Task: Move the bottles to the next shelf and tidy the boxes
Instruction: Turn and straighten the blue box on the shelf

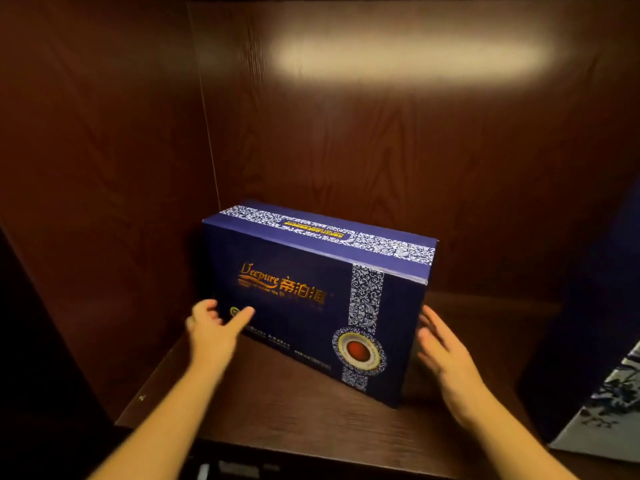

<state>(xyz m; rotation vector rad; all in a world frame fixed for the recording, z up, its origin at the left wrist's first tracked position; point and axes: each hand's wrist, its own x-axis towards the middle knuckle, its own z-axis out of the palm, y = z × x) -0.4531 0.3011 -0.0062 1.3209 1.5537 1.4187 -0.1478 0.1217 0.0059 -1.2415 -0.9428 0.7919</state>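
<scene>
A dark blue box with gold lettering and white patterned bands stands on a dark wooden shelf, turned at an angle, its left end near the back corner. My left hand is at the box's lower left front corner, fingers spread, thumb lying against the front face. My right hand is open beside the box's right end, fingers apart, close to it; whether it touches is unclear. No bottles are in view.
The shelf is enclosed by a wooden left wall and back panel. A second box, dark blue with a white and blue painted face, stands at the right edge. The shelf's front edge runs below my forearms.
</scene>
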